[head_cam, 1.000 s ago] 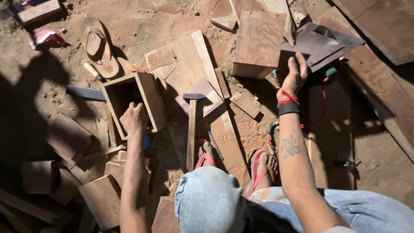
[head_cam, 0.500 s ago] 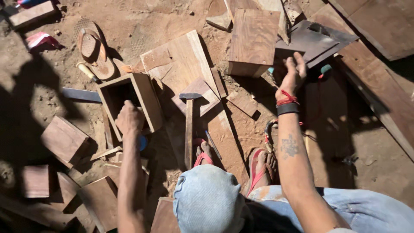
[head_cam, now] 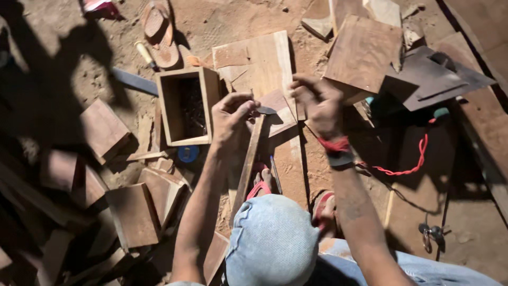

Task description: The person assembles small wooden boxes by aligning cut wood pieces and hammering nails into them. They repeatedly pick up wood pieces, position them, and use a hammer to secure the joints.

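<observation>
Denim-clad knee (head_cam: 272,241) sat nearest. Beyond it, the left hand (head_cam: 231,114) pinched a small nail (head_cam: 253,99) above the hammer (head_cam: 251,153); the right hand (head_cam: 317,103) was curled closed, contents unclear. Farther off stood an open wooden box (head_cam: 185,106), then a red packet (head_cam: 100,7).

Sunlit dirt floor (head_cam: 69,79) strewn with wood offcuts (head_cam: 103,130).

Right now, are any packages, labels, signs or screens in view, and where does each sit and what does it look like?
Crumpled wrapper: top edge, left of the sandal, on the dirt; red and pink, partly cut off by the frame.
Round lid or tin: just below the open wooden box; small, blue, too small to tell more.
No signs or screens show.
</observation>
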